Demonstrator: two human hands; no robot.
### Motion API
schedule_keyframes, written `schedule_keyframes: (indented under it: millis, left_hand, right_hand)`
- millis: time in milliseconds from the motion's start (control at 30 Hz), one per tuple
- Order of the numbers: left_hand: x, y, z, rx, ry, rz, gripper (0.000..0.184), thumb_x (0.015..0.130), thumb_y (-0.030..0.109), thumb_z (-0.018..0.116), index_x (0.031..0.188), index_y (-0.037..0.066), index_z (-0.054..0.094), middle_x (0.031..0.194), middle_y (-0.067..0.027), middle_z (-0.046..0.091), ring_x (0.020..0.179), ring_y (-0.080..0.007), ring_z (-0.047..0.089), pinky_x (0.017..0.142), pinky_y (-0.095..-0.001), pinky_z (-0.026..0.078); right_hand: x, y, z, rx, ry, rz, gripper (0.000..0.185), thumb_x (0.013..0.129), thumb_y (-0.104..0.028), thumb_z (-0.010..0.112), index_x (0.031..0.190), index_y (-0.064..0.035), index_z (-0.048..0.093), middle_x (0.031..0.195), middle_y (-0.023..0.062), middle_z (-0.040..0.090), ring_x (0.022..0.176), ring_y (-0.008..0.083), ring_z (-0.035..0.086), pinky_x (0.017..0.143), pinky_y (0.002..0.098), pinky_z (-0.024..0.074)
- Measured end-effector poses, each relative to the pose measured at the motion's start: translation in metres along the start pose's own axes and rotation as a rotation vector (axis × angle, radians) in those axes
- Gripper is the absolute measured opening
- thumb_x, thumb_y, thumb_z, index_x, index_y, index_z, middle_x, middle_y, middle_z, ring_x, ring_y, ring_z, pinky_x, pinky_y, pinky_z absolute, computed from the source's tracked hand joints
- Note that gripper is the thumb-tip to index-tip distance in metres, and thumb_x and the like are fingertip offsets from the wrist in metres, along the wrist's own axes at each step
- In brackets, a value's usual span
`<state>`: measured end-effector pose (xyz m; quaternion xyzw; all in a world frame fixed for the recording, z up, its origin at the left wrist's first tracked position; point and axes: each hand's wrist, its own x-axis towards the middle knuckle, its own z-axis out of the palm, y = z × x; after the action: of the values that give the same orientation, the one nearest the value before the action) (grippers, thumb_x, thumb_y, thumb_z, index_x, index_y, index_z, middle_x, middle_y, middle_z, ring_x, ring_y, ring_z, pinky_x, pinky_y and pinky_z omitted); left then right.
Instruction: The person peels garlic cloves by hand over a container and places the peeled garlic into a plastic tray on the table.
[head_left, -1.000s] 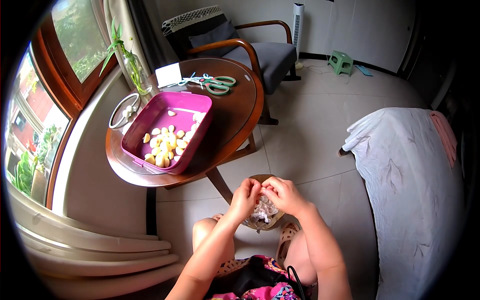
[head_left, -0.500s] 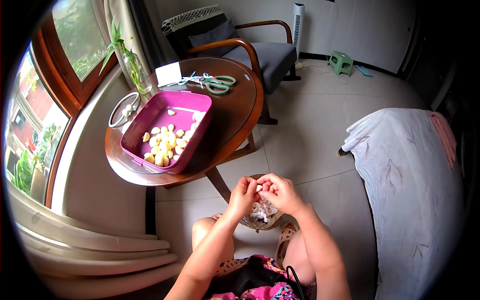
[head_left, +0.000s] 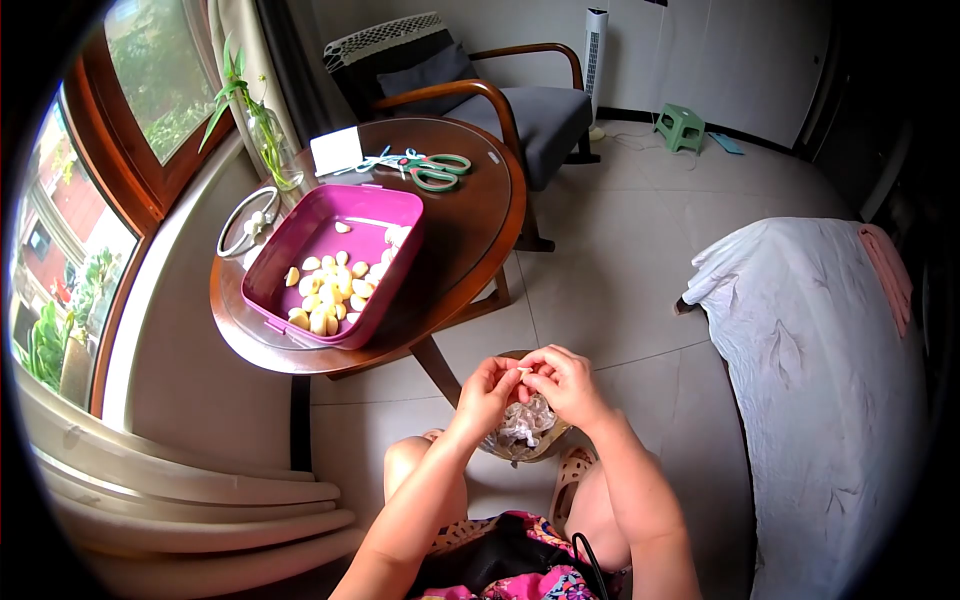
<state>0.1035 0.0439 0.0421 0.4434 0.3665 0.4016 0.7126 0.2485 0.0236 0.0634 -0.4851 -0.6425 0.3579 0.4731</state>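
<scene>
Between the fingertips of my left hand [head_left: 488,392] and my right hand [head_left: 563,386] is a small pale garlic clove [head_left: 524,371], mostly covered by the fingers. Both hands are closed in a pinch and meet above a round bin [head_left: 548,446]. Papery white and purplish garlic skins [head_left: 525,424] fill the bin's opening below them. On the round table, a purple plastic tub [head_left: 345,200] holds many peeled garlic cloves [head_left: 330,292], most of them heaped toward its near end.
The dark wooden table [head_left: 462,240] also carries green-handled scissors [head_left: 437,172], a white card [head_left: 337,151], a glass vase with a plant [head_left: 275,150] and a coiled white cable [head_left: 246,222]. An armchair [head_left: 535,115] stands behind. A cloth-covered piece of furniture [head_left: 810,380] is at right.
My fingers have shifted slightly around the garlic clove, and the two hands' fingertips are closer together. The tub and the table things stay as they were.
</scene>
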Motion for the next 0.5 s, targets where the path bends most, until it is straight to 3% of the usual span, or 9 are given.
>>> schedule_keyframes:
  millis: [67, 167, 267, 367, 500]
  left_hand:
    - [0.000, 0.003, 0.004, -0.057, -0.009, -0.010, 0.016, 0.089, 0.008, 0.044, 0.099, -0.004, 0.046, 0.076, -0.0060, 0.056, 0.066, -0.0104, 0.053, 0.064, -0.0211, 0.045]
    - [-0.002, 0.000, 0.006, 0.101, -0.008, 0.128, 0.016, 0.090, 0.009, 0.042, 0.098, -0.003, 0.047, 0.077, -0.0060, 0.056, 0.063, -0.0099, 0.052, 0.062, -0.0208, 0.044]
    - [0.001, -0.005, 0.002, 0.042, 0.001, 0.161, 0.017, 0.091, 0.011, 0.040, 0.097, -0.002, 0.049, 0.078, -0.0052, 0.055, 0.063, -0.0089, 0.050, 0.062, -0.0201, 0.042]
    - [0.001, 0.002, 0.000, -0.127, -0.067, 0.123, 0.018, 0.092, 0.012, 0.039, 0.096, -0.001, 0.049, 0.079, -0.0038, 0.054, 0.065, -0.0080, 0.049, 0.062, -0.0193, 0.041]
    - [0.001, -0.001, 0.000, -0.144, -0.039, 0.126, 0.017, 0.092, 0.014, 0.039, 0.096, 0.001, 0.050, 0.079, -0.0022, 0.053, 0.067, -0.0070, 0.049, 0.065, -0.0186, 0.043]
  right_hand:
    - [0.001, 0.010, 0.001, 0.048, 0.049, 0.023, 0.010, 0.077, -0.003, 0.057, 0.085, 0.0020, 0.055, 0.073, 0.0086, 0.059, 0.065, 0.0118, 0.060, 0.056, 0.0236, 0.0462]
    - [0.002, 0.023, 0.003, 0.094, 0.060, 0.010, 0.009, 0.079, -0.005, 0.055, 0.085, 0.0015, 0.055, 0.070, 0.0063, 0.058, 0.062, 0.0098, 0.058, 0.054, 0.0226, 0.0453]
    - [0.000, 0.012, -0.001, 0.330, 0.011, 0.242, 0.009, 0.081, -0.007, 0.054, 0.083, 0.0013, 0.055, 0.068, 0.0046, 0.058, 0.057, 0.0085, 0.053, 0.052, 0.0218, 0.0438]
    - [0.001, 0.011, -0.003, 0.364, 0.021, 0.261, 0.015, 0.083, -0.012, 0.050, 0.081, 0.0019, 0.055, 0.069, 0.0039, 0.058, 0.057, 0.0087, 0.051, 0.054, 0.0223, 0.0429]
    - [0.000, 0.005, -0.005, 0.142, -0.116, 0.206, 0.018, 0.084, -0.014, 0.046, 0.079, 0.0024, 0.053, 0.069, 0.0057, 0.058, 0.063, 0.0106, 0.053, 0.059, 0.0252, 0.0432]
